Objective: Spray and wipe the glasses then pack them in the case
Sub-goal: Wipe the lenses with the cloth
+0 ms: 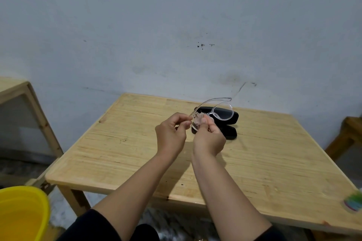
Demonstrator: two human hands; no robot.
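Dark sleeves at the bottom edge lead up into two bare forearms that converge near the middle of the frame, over the wooden desk (137, 154). Both hands meet around the clear-framed glasses (222, 112), held up off the desk just in front of the open black case (232, 123), which lies right of centre toward the desk's far edge. Holding the glasses above the open case probably keeps the packing move short once wiping is done.

Left hand (171, 133) has its fingers curled, pinching at the near temple arm or a bit of thin material there; which, I cannot tell. Right hand (209, 139) is curled too, thumb pressing on the nearer lens through what looks like a crumpled clear wipe, so the step in hand seems to be wiping. One lens sticks up and right, free of both hands. One temple arcs out toward the wall.

Yellow bucket (21, 213) sits lower left; a blurred colourful object (352, 201) shows at the right edge.
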